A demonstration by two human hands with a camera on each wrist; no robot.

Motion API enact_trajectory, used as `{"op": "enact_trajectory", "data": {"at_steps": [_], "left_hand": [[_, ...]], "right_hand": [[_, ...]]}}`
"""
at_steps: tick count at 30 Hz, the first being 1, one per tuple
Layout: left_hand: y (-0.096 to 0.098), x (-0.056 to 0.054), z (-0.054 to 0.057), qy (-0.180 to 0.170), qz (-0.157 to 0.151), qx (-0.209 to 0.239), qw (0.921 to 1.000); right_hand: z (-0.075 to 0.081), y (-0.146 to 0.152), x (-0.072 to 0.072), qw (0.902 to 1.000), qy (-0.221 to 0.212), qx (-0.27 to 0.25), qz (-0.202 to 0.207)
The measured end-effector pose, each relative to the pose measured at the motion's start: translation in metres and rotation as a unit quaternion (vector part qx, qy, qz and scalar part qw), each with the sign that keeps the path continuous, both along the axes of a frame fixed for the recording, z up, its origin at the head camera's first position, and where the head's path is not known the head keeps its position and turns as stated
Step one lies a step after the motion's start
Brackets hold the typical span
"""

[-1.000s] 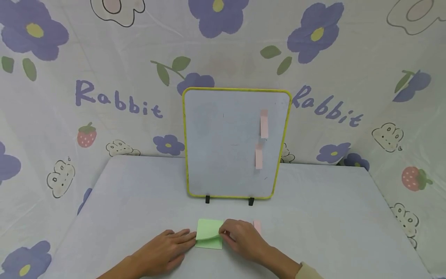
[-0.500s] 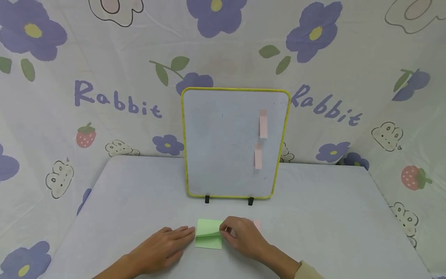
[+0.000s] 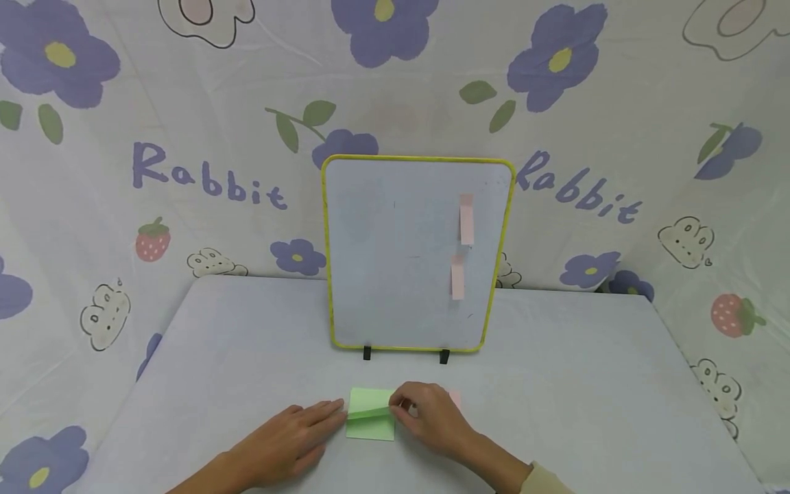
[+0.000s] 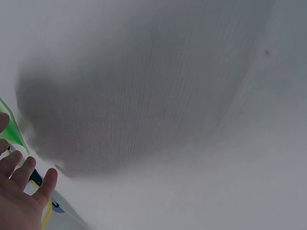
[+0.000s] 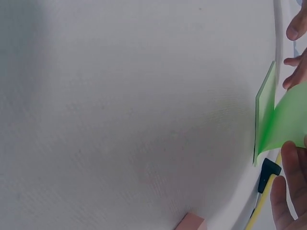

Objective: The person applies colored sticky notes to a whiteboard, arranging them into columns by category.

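A pad of green sticky notes [image 3: 370, 430] lies on the white table in front of the whiteboard. My right hand [image 3: 435, 422] pinches the right side of its top sheet [image 5: 290, 115], which curls up off the pad at the near side. In the right wrist view the pad's far edge still joins that sheet. My left hand [image 3: 290, 439] lies with fingers extended on the table, fingertips at the pad's left edge; the left wrist view shows its fingers [image 4: 21, 175] spread beside the green paper. Partly behind my right hand is a pink paper pad [image 3: 455, 398].
The yellow-framed whiteboard [image 3: 395, 274] stands upright on black feet [image 3: 444, 356] just beyond the pad. Two narrow pink notes, an upper note [image 3: 466, 221] and a lower note [image 3: 457, 280], stick to its right side. A patterned cloth [image 3: 210, 103] hangs behind the table.
The near edge of the green sheet has lifted and moved toward the whiteboard, showing more of the pad under it. My right hand has shifted slightly forward; my left hand has barely moved.
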State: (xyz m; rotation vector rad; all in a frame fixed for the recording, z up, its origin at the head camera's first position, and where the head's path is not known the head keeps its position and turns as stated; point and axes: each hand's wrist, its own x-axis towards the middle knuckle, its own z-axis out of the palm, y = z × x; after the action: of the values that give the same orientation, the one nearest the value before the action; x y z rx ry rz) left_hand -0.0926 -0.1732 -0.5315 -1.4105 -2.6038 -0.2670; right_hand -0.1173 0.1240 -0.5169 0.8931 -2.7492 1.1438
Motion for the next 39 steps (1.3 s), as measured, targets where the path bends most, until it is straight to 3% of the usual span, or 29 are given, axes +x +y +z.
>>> {"op": "enact_trajectory", "data": {"at_steps": [11, 19, 23, 34, 39], "left_hand": [[0.001, 0.0, 0.0, 0.011, -0.004, 0.004, 0.9999], [0.008, -0.007, 0.006, -0.038, 0.04, -0.032, 0.998], [0.012, -0.006, 0.007, -0.045, 0.046, -0.054, 0.9964], [0.013, -0.002, 0.005, -0.006, 0.046, -0.088, 0.9951], [0.015, -0.004, 0.006, -0.007, 0.038, -0.113, 0.9928]], "right_hand": [[0.003, -0.001, -0.002, 0.9981, -0.052, -0.033, 0.0], [0.006, -0.001, -0.004, 0.9955, -0.084, -0.043, -0.001], [0.006, -0.002, -0.004, 0.9942, -0.097, -0.047, 0.0], [0.009, -0.005, -0.009, 0.9913, -0.104, -0.08, -0.012], [0.01, -0.006, -0.013, 0.9917, -0.091, -0.087, -0.028]]}}
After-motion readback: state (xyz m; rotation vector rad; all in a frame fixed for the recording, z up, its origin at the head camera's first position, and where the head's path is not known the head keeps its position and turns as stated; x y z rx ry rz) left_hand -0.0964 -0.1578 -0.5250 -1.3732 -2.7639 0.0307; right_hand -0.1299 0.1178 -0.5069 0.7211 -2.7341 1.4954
